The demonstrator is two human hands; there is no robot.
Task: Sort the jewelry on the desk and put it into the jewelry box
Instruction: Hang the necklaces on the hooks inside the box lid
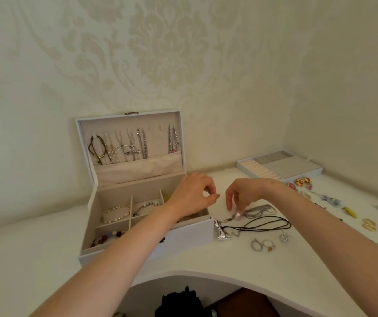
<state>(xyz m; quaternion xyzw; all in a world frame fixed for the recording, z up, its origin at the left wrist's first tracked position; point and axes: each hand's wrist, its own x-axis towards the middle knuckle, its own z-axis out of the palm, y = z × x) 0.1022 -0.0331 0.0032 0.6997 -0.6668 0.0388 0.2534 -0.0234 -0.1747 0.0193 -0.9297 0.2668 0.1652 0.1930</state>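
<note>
Item 1: jewelry box (190,234), white, on the tabletop (229,271) at left, lid upright. We count several necklaces (126,145) hung inside the lid. The compartments hold a gold beaded bracelet (116,213), a silver bracelet (148,205) and a brown bead strand (106,237).

Item 2: left hand (194,195), over the box's right end. Its fingers are curled, thumb and forefinger tips meeting. We cannot tell whether anything lies between them.

Item 3: right hand (245,195), just right of the box. Its fingertips point down and pinch the pendant end of a silver chain necklace (261,210), which lies on the tabletop.

Item 4: black cord necklace (268,224) with a silver bow pendant (222,232), just in front of the chain.

Item 5: two rings (262,244), nearer us.

Item 6: removable tray (279,165), at the far right against the wall.

Item 7: loose pieces to the right, among them gold hoops (369,224) and orange earrings (303,181).
</note>
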